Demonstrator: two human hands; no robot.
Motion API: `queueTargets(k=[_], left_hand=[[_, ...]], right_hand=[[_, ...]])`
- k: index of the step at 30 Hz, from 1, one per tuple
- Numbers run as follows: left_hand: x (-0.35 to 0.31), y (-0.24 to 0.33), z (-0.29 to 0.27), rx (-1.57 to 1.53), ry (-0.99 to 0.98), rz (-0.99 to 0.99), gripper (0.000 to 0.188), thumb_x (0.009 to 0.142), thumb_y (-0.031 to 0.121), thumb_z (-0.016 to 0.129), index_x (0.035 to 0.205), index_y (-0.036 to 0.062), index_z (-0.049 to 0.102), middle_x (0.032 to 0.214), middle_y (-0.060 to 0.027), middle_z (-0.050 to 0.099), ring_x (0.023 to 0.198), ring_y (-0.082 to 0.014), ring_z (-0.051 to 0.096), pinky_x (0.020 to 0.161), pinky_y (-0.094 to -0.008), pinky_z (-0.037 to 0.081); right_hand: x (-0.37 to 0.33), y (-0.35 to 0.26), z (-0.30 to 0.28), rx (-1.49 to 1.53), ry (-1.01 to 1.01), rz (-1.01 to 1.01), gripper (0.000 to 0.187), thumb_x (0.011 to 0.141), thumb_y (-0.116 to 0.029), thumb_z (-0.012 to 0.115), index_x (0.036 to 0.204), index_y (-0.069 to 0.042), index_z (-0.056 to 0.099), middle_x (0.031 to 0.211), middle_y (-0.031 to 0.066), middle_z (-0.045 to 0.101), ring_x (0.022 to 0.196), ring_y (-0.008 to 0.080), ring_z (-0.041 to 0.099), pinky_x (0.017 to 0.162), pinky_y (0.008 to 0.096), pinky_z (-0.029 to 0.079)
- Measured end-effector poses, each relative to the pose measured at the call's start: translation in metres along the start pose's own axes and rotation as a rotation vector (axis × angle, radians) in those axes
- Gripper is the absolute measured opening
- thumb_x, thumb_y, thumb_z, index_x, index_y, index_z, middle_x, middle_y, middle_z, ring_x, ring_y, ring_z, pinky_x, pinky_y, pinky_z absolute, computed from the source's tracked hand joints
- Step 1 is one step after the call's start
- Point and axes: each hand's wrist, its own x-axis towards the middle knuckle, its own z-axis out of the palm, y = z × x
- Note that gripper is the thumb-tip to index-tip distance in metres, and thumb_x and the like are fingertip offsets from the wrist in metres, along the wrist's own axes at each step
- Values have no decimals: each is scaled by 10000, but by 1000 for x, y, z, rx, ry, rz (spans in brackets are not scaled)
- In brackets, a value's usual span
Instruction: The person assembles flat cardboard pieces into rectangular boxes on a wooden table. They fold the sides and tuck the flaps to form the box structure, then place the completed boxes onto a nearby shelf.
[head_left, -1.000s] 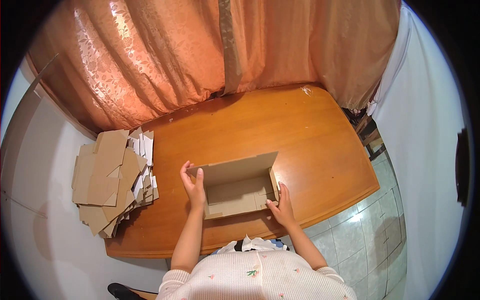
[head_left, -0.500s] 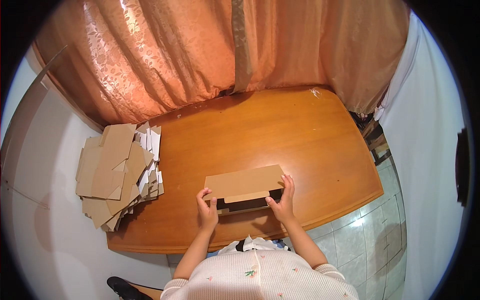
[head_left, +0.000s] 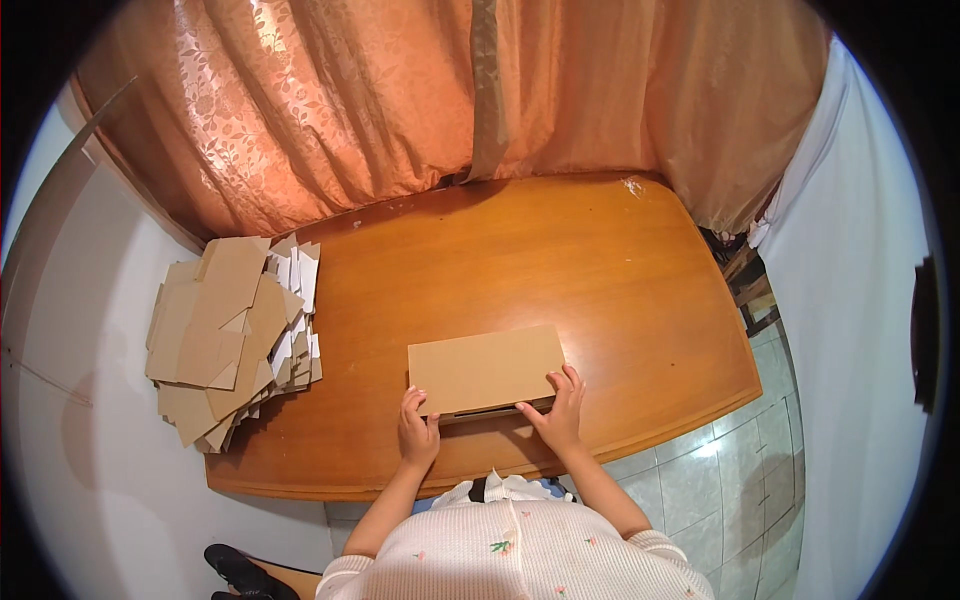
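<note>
A small brown cardboard box (head_left: 485,367) sits near the front edge of the wooden table. Its lid lies almost flat over the top, with a thin dark gap showing along the front side. My left hand (head_left: 417,432) grips the front left corner, fingers along the side and thumb at the front. At the front right corner, my right hand (head_left: 560,412) holds the box with bent fingers by the lid's edge and its thumb against the front face. The lid's front flap is hidden from view.
A messy pile of flat cardboard pieces (head_left: 215,320), some with white faces, lies on the table's left side. The wooden table (head_left: 480,250) backs onto an orange curtain (head_left: 350,100). A white cloth (head_left: 840,250) hangs at the right. Black shoes (head_left: 245,572) are at the lower left.
The box's lid has come down, and the wide dark opening at the front has shrunk to a narrow slit. Both hands have stayed at the front corners, the right thumb shifting slightly left.
</note>
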Motion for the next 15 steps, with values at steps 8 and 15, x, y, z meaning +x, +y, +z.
queueTargets(k=[8, 15], left_hand=[[-6, 0, 0, 98, -67, 37, 368, 973, 301, 519, 1209, 22, 474, 1232, -189, 511, 1259, -400, 434, 1050, -479, 360], [-9, 2, -1, 83, -64, 12, 351, 962, 273, 539, 1207, 27, 487, 1248, -188, 507, 1268, -399, 428, 1054, -475, 360]], right_hand=[[-11, 17, 8, -22, -44, 78, 706, 732, -431, 786, 1225, -32, 475, 1392, 227, 349, 1315, 409, 332, 1068, 685, 140], [-14, 25, 17, 44, 14, 12, 676, 735, -395, 794, 1204, -17, 485, 1385, 245, 346, 1309, 412, 335, 1077, 671, 136]])
